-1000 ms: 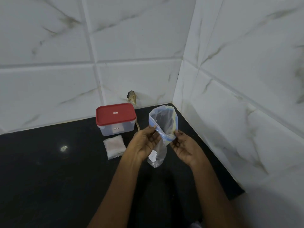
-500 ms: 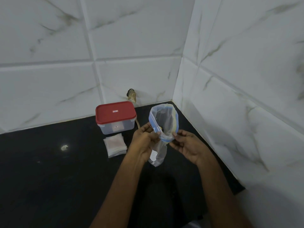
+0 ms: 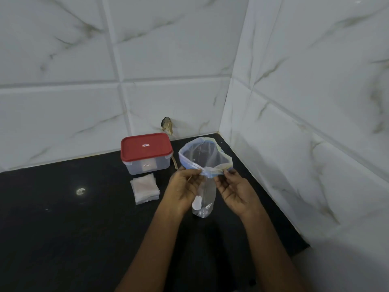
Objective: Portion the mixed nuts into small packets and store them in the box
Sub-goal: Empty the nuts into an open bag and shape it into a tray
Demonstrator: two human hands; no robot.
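Observation:
A clear zip bag [image 3: 205, 163] with a blue and yellow seal strip stands on the black counter, its mouth spread wide. My left hand [image 3: 185, 188] pinches the near rim on the left and my right hand [image 3: 234, 189] pinches it on the right. A white label shows low on the bag; I cannot make out any contents. Behind and to the left sits a clear plastic box with a red lid [image 3: 146, 151], closed. A stack of small clear packets [image 3: 145, 188] lies in front of the box.
The black counter [image 3: 63, 218] runs into a corner of white marbled wall tiles [image 3: 294, 123]. A small brownish object [image 3: 167, 125] sticks out of the back wall above the box. The counter's right edge meets the side wall close to the bag.
Both hands have shifted along the bag's rim to its near edge, and the bag's mouth is spread wider than before.

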